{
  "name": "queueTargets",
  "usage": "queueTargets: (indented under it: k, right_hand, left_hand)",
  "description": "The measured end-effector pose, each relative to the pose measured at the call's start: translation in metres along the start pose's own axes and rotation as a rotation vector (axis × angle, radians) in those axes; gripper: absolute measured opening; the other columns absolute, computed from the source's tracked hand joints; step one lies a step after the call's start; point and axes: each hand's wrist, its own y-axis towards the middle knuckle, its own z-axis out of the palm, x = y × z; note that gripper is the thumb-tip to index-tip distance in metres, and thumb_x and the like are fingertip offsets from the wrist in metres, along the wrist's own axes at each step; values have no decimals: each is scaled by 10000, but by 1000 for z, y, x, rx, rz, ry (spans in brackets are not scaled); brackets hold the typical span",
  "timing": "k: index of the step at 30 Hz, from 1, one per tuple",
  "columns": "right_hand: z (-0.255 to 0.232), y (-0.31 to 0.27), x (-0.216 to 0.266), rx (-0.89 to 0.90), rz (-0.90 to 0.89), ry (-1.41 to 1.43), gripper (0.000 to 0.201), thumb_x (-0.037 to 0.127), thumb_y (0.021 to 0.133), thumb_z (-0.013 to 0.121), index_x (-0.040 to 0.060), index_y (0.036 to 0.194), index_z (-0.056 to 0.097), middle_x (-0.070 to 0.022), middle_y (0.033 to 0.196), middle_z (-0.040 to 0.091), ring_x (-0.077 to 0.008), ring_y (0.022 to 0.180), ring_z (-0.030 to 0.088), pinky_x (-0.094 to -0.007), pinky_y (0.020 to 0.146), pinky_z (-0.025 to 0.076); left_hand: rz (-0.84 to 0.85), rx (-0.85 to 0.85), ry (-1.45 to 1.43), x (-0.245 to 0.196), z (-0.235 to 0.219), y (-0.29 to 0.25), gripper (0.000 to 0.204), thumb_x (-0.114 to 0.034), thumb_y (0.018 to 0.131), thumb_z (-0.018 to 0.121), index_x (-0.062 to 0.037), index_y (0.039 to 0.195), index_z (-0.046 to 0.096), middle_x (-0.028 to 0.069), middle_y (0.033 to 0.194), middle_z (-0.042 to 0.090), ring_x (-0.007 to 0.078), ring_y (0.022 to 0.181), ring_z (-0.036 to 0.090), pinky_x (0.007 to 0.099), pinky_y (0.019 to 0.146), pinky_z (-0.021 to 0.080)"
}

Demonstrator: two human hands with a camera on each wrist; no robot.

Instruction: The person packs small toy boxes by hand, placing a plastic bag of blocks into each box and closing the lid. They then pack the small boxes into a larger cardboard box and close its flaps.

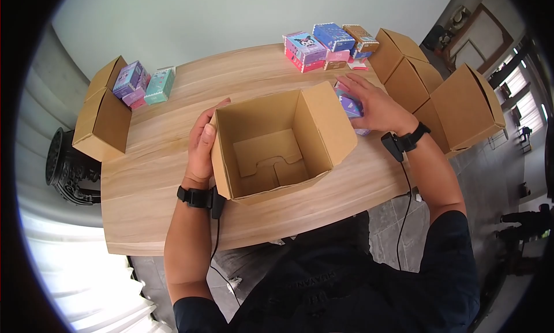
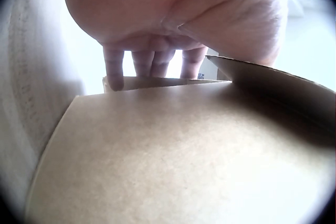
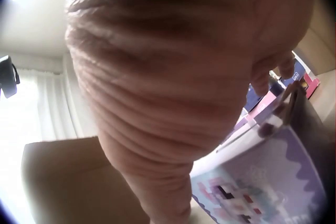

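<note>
An open-topped brown cardboard box (image 1: 268, 151) stands in front of me, its inside bare and a flap (image 1: 330, 122) folded outward on its right. My left hand (image 1: 202, 145) rests along its left wall, fingers mostly straight; the left wrist view shows the fingertips (image 2: 116, 82) at the box's edge. Just right of the flap, my right hand (image 1: 378, 105) grips a small purple printed box (image 1: 350, 107), with fingers over its far side and thumb at the near side. In the right wrist view the purple box's printed face (image 3: 252, 192) shows, and my palm hides part of it.
Several small printed boxes (image 1: 306, 44) are stacked at the back right. More brown cartons (image 1: 461, 108) stand along the right edge. At the left are two cartons (image 1: 104, 113), with purple and teal boxes (image 1: 160, 86) beside them on the wooden table (image 1: 156, 177).
</note>
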Motion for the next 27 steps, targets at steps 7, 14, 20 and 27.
queueTargets:
  k: [7,14,20,27]
  right_hand:
    - [10,17,0,17,165,21,796,169,871,804,110,1580,447,-167,1462,512,-315,1303,591,-379,1061,505]
    - [-16,16,5,59,125,-1,741,160,866,789,84,1541,493,-156,1314,599,-289,1205,618,-376,1036,508]
    - [-88,22,64,-311,-9,240,825,80,809,799,80,1567,472,-104,1319,576,-209,1235,580,-344,1060,478]
    - [-79,44,175,46,-546,-23,769,116,744,775,97,1484,567,-115,1239,647,-277,1179,637,-364,999,524]
  left_hand:
    - [-6,-5,-74,2,1,0,745,-516,1024,613,44,1499,485,151,1508,551,229,1354,543,380,1155,413]
    - [2,14,-107,3,0,0,630,-405,1059,593,32,1500,492,116,1399,618,177,1261,572,342,1097,451]
    - [9,6,-99,6,-1,0,645,-430,1059,596,35,1495,498,119,1380,628,174,1243,587,329,1085,460]
    - [-21,19,-86,0,0,-1,632,-416,1064,596,33,1498,496,113,1381,627,169,1252,582,334,1091,456]
